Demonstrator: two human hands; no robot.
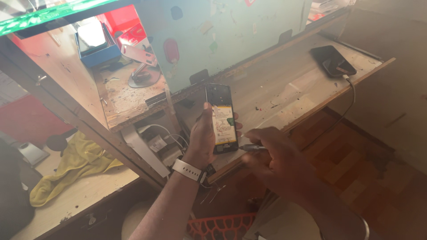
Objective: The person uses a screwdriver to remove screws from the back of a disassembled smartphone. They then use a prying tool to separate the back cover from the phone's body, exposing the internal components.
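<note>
Wooden workbench (284, 89) behind; our left hand (202, 138) grips an opened phone (222, 120), right hand (271, 153) pinches a small screwdriver (251, 147) at its lower edge

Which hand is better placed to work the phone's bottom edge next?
Probably right: the right hand already holds the small tool with its tip at the opened phone bottom edge, while the left hand grips the phone.

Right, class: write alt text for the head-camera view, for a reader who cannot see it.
A left hand holds an opened phone with its back off, while the right hand puts a thin screwdriver to its lower edge. Another phone lies on the wooden bench, cable attached.
</note>
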